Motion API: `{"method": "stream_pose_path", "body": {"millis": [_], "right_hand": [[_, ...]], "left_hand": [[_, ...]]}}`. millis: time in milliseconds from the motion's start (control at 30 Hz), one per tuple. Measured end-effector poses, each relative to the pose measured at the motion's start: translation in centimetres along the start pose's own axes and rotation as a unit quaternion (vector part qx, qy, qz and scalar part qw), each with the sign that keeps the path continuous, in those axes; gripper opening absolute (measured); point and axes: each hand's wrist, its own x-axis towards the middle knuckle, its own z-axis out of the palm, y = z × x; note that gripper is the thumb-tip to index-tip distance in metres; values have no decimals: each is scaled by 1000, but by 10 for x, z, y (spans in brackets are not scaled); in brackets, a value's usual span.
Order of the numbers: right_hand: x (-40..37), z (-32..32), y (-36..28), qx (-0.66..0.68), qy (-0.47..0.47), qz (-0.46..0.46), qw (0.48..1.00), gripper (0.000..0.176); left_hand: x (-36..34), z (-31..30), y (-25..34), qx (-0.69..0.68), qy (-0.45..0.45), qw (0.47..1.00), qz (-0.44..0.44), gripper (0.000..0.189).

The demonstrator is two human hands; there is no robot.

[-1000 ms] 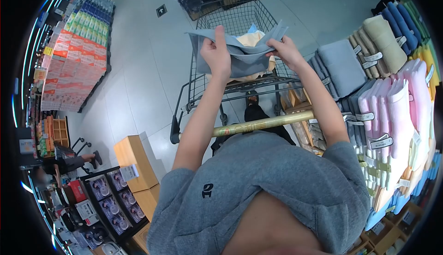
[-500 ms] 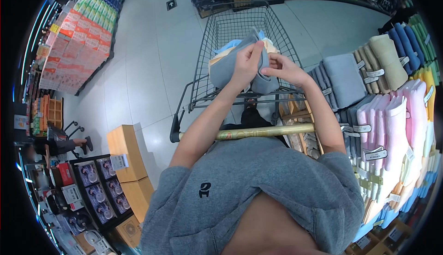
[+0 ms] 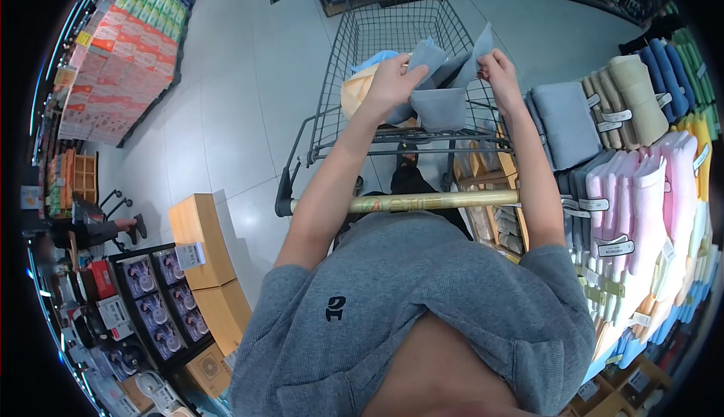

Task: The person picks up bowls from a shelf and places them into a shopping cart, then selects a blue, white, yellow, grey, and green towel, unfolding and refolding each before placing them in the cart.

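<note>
A grey towel (image 3: pixel 440 108) is stretched partly unfolded between my hands above the shopping cart (image 3: pixel 362 36). My left hand (image 3: pixel 394 84) pinches one part of it, with the thumb toward the right. At the other side my right hand (image 3: pixel 499 76) grips a raised corner between thumb and fingers. The towel's lower part hangs in front of the cart's near edge. Cream-coloured cloth (image 3: pixel 357 93) and a bit of blue cloth (image 3: pixel 375 59) lie in the cart, partly hidden by my left hand and the towel.
The cart's gold handlebar (image 3: pixel 437 201) is in front of my waist. Stacked towels, including a grey stack (image 3: pixel 566 127) and pink ones (image 3: pixel 641 183), stand close on the right. To the left are a wooden block (image 3: pixel 197 240), boxed goods (image 3: pixel 124 62) and a person's leg (image 3: pixel 113 234).
My hands have moved apart, the right one going right and up. The towel, bundled between them before, is now spread with its corners lifted.
</note>
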Motion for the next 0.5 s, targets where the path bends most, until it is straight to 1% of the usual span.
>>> {"method": "stream_pose_path", "body": {"millis": [100,200,233,267,300,367,400,467,500], "right_hand": [[9,-20,-2,33,102,3,994,10],[19,-43,1,72,177,6,982,12],[24,-53,4,86,199,9,976,13],[29,-64,7,91,213,12,973,14],[25,-61,0,113,222,9,968,15],[18,-58,-12,159,241,2,957,16],[20,-59,-10,128,241,-7,962,17],[25,-61,-2,66,240,-23,968,17],[23,-58,0,-50,205,-55,976,18]], "left_hand": [[14,-13,-16,162,91,981,55,25],[49,-26,-67,182,198,955,129,24],[42,-26,-54,100,207,970,86,23],[35,-27,-41,16,213,976,43,24],[31,-26,-31,-67,216,974,-1,24],[40,-31,-34,-172,232,957,-1,26],[42,-34,-33,-224,239,945,-1,27],[46,-39,-32,-327,227,917,25,28],[47,-41,-31,-378,221,898,39,28]]}}
